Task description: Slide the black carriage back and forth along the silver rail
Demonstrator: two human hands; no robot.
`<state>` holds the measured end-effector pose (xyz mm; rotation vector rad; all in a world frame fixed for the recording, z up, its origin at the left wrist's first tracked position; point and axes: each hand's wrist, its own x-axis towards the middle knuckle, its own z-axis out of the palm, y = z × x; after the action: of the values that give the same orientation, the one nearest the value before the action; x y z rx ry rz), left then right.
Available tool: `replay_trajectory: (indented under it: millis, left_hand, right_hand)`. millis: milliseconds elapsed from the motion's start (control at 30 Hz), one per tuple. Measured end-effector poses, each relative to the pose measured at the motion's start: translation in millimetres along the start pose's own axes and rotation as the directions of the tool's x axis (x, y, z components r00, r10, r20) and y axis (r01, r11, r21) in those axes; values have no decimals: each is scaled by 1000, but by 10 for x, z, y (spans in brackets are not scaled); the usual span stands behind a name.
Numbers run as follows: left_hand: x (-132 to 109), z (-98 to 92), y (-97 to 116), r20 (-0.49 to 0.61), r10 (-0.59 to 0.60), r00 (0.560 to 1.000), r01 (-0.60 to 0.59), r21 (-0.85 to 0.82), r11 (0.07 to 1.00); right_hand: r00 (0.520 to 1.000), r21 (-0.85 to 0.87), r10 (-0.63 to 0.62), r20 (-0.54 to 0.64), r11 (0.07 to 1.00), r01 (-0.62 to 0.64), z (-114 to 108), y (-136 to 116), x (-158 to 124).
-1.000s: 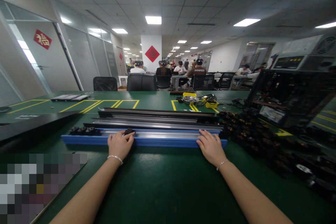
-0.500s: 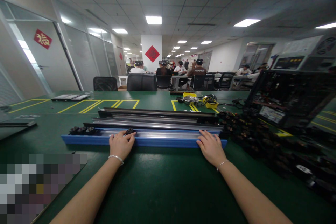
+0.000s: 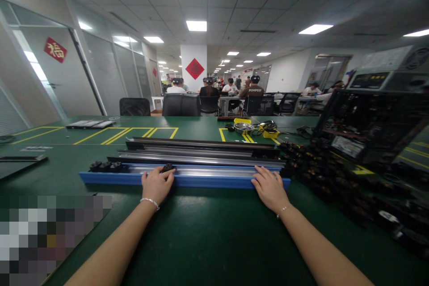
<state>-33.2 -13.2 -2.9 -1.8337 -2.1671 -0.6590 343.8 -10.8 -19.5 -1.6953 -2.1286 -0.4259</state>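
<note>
A long blue rail (image 3: 214, 182) with a shiny metal channel lies across the table before me. My left hand (image 3: 157, 184) has its fingers closed round a small black part (image 3: 168, 168) in the channel, left of the middle. Part of that piece is hidden by my fingers. Near the rail's right end, my right hand (image 3: 270, 186) grips it, with fingers over the top and the thumb at the front wall. Several similar black parts (image 3: 105, 166) sit in the channel at its left end.
Behind the blue rail lie more dark metal rails (image 3: 201, 154). A heap of black parts (image 3: 321, 174) spreads to the right, with an open computer case (image 3: 375, 120) beyond. A metal bowl (image 3: 244, 128) and yellow items (image 3: 269, 132) stand farther back; people sit in the background.
My left hand has shifted very slightly to the right along the channel, together with the small black part. My right hand stays in place on the rail.
</note>
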Motion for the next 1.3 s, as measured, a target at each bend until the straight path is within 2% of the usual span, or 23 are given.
replay_trajectory:
  millis: [1000,1300]
  left_hand:
    - [-35,-12,46,-6,105,995,-105,-29,994]
    - [-47,-31,77,-1,129,992,-129,-33,991]
  right_hand:
    - [1000,6,-12,-25,1000,12,28,13,-2]
    - [1000,4,1,0,1000,-1,6,0,3]
